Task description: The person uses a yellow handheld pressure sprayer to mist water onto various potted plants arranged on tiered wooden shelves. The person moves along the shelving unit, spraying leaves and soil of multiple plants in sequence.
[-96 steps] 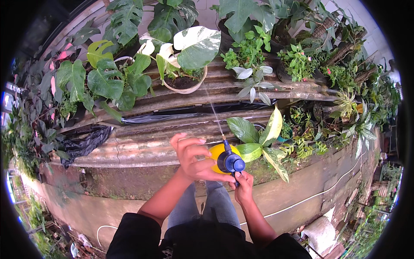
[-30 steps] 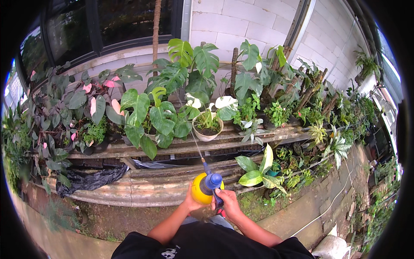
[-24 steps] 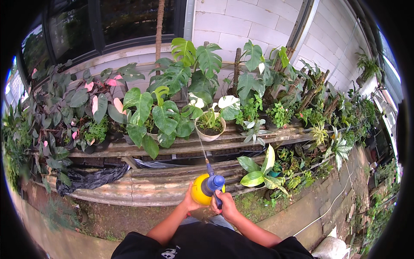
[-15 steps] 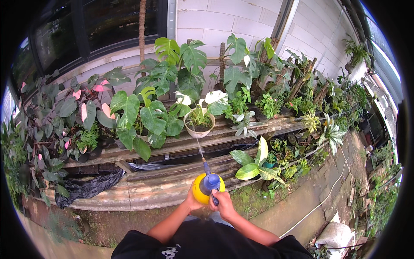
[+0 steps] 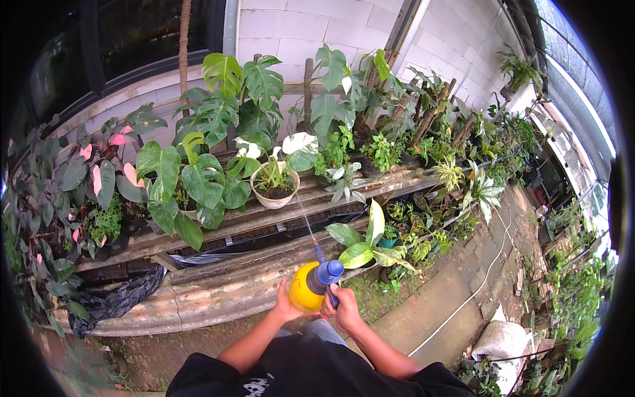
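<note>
Low in the middle, I hold a yellow spray bottle [image 5: 303,291] with a blue pump head. My left hand [image 5: 286,303] is wrapped around the bottle's left side. On the right, my right hand [image 5: 342,308] grips its dark blue handle. The nozzle points up and to the left, and a thin spray streams from it toward a cream-coloured pot [image 5: 273,201]. Dark soil and a small plant with green stems and large white-and-green leaves [image 5: 299,147] fill that pot. It stands on the bench, apart from both hands.
Potted plants crowd the weathered bench [image 5: 218,298], pink-and-dark foliage [image 5: 106,182] at left. A green-and-cream leafy plant [image 5: 362,246] grows right of the nozzle. Black plastic sheeting [image 5: 119,304] hangs at left. A pale hose [image 5: 473,301] crosses the path; a white block wall [image 5: 297,33] stands behind.
The view has shifted, so the bench and plants sit further left. The bottle has moved right relative to the cream pot and now tilts toward it. Both hands keep their grip; spray still shows.
</note>
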Demonstrator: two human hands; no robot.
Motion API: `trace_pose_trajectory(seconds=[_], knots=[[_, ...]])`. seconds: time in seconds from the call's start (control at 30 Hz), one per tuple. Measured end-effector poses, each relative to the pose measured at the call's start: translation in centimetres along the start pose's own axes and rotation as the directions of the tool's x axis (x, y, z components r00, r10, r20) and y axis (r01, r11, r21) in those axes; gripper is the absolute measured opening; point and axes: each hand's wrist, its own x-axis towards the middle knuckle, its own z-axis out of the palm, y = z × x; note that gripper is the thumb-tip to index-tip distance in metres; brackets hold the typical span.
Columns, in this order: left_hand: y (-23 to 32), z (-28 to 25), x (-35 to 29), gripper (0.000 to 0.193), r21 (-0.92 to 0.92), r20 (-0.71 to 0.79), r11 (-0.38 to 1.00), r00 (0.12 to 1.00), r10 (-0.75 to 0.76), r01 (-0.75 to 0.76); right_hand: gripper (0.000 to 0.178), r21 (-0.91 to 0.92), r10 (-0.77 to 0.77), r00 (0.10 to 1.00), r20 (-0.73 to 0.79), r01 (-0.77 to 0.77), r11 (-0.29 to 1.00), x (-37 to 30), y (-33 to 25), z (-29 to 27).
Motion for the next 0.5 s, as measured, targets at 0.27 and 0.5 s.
trace_pose_trajectory(seconds=[0.27, 0.5], knots=[[-0.3, -1.3, -0.2, 0.106, 0.061, -0.093, 0.998, 0.996, 0.012, -0.006, 0.055, -0.009, 0.007, 0.999, 0.046, -0.007, 1.0, 0.4, 0.3, 1.0], [-0.3, -2.7, -0.9, 0.108, -0.013, -0.047, 1.0, 0.999, -0.018, 0.018, 0.057, 0.017, 0.025, 0.994, 0.109, -0.027, 1.0, 0.9, 0.7, 0.1]])
